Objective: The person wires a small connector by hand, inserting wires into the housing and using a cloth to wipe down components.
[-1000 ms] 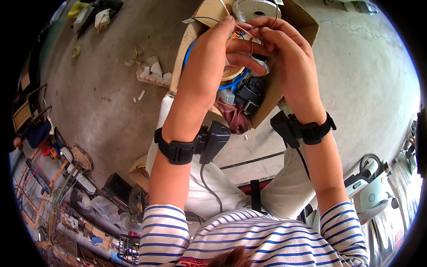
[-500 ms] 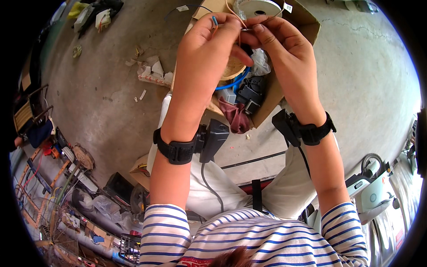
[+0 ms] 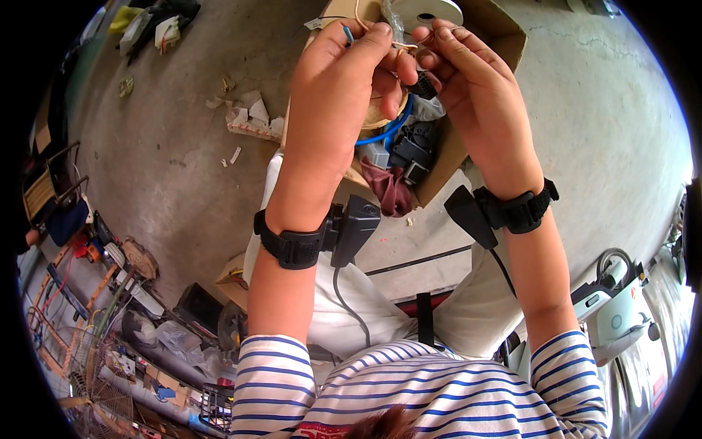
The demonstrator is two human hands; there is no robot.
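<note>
Wires are running between the two hands at the far middle of the head view, above a cardboard box [image 3: 504, 44]. Left hand [image 3: 340, 69] is pinching a thin light-brown wire [image 3: 357, 10] between thumb and forefinger, and its other fingers are curling loosely below, partly spread. A short blue piece [image 3: 348, 34] is poking up by its curled forefinger. Right hand [image 3: 475, 80] is facing it, nearly closed, its thumb and fingertips meeting on a thin wire [image 3: 447, 28]; its remaining fingers are bending inward. A short pale strand [image 3: 404, 46] is bridging the narrow gap between the hands; which wire it belongs to, I cannot tell. Just below that gap, a black ridged piece [image 3: 423, 86] is showing, though whether a finger is touching it is unclear.

Beyond the hands, a white spool [image 3: 439, 10] is lying in the far part of the box. Nearer, a blue loop [image 3: 387, 134] is curving beneath the left hand, with clear plastic [image 3: 429, 110] and a black device [image 3: 415, 146] sitting to its right. A maroon cloth [image 3: 387, 186] is hanging at the box's near edge. On the floor to the left, torn scraps [image 3: 252, 121] are lying well apart from the hands.
</note>
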